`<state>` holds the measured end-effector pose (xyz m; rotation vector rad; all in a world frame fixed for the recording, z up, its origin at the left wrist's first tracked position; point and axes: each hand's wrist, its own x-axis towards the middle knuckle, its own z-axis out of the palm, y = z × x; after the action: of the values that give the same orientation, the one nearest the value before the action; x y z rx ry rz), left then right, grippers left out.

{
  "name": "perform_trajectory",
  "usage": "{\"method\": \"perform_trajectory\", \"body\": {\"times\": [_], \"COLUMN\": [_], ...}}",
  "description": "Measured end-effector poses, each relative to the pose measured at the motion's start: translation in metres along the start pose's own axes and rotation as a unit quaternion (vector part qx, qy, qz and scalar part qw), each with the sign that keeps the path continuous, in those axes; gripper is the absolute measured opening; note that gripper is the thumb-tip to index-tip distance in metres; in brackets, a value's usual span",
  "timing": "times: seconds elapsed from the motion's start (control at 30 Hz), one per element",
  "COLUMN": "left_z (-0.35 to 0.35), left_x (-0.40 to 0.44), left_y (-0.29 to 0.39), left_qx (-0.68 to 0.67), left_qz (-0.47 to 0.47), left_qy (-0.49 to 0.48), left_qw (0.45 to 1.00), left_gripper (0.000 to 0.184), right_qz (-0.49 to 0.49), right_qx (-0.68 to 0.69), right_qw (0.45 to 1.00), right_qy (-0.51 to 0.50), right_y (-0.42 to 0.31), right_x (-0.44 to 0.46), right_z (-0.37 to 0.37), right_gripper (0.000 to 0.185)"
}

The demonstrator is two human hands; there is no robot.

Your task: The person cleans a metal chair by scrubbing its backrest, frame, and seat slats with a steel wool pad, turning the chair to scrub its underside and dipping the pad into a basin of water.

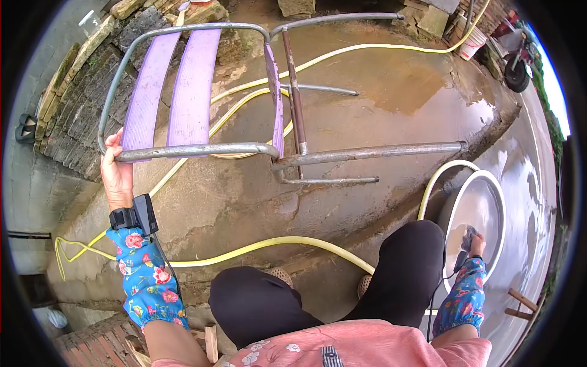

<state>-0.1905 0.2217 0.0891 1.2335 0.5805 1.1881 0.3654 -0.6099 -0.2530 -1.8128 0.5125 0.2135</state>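
A metal-framed chair (214, 150) with purple slats (194, 85) lies tipped over on the wet ground, its legs pointing right. My left hand (116, 171) is wrapped round the frame at the near left corner of the backrest. On the right, my right hand (477, 244) is inside a round, pale-rimmed basin (502, 211) of water, closed on a dark wet cloth (468, 238). The cloth's lower part is hard to make out against the water. Both forearms wear blue floral sleeves.
A yellow hose (287, 240) runs across the ground in front of my knees and loops behind the chair. Stacked stone slabs (85, 116) stand at the left. A white bucket (472, 44) and a wheeled vehicle (517, 72) are at the upper right.
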Motion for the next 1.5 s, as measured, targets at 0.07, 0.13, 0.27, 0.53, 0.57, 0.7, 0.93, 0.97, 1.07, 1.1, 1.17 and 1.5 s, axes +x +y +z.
{"method": "perform_trajectory", "body": {"times": [0.07,0.13,0.27,0.53,0.57,0.7,0.93,0.97,1.07,1.1,1.17,1.5], "left_z": [-0.02,-0.04,-0.073,-0.042,-0.041,-0.042,-0.044,-0.046,-0.057,-0.058,-0.055,-0.045], "left_x": [-0.004,-0.009,-0.029,-0.04,-0.042,-0.055,-0.061,-0.065,-0.074,-0.078,-0.084,-0.102], "left_y": [-0.007,-0.015,-0.038,-0.031,-0.034,-0.036,-0.039,-0.041,-0.052,-0.054,-0.053,-0.048], "left_qx": [0.007,0.002,-0.008,-0.056,-0.063,-0.053,-0.09,-0.092,-0.112,-0.117,-0.134,-0.162], "left_qz": [-0.015,-0.049,-0.092,-0.051,-0.052,-0.05,-0.063,-0.057,-0.071,-0.066,-0.079,-0.076], "left_qy": [0.017,0.062,0.1,0.112,0.111,0.157,0.166,0.172,0.198,0.208,0.235,0.251], "left_qw": [1.0,0.997,0.991,0.991,0.99,0.985,0.98,0.979,0.971,0.969,0.959,0.951], "left_gripper": [0.028,0.029,0.03,0.04,0.04,0.044,0.048,0.048,0.05,0.05,0.052,0.057], "right_qz": [0.026,0.029,0.023,-0.279,-0.334,-0.523,-0.703,-0.69,-0.668,-0.659,-0.626,-0.817], "right_qx": [-0.038,-0.234,-0.224,-0.091,-0.112,-0.267,-0.363,-0.395,-0.411,-0.407,-0.448,-0.231], "right_qw": [0.999,0.968,0.958,0.877,0.84,0.621,0.421,0.422,0.415,0.394,0.372,0.223], "right_qy": [0.018,-0.091,-0.18,-0.381,-0.412,-0.519,-0.443,-0.435,-0.462,-0.495,-0.519,-0.48], "right_y": [0.04,0.046,-0.024,-0.376,-0.399,-0.439,-0.363,-0.346,-0.334,-0.338,-0.349,-0.311], "right_x": [0.003,0.011,-0.011,-0.218,-0.255,-0.374,-0.411,-0.411,-0.41,-0.419,-0.451,-0.588], "right_z": [0.007,0.013,0.014,0.165,0.211,0.389,0.595,0.6,0.604,0.605,0.602,0.668], "right_gripper": [0.023,0.027,0.034,0.031,0.029,0.024,0.025,0.026,0.025,0.023,0.022,0.02]}}
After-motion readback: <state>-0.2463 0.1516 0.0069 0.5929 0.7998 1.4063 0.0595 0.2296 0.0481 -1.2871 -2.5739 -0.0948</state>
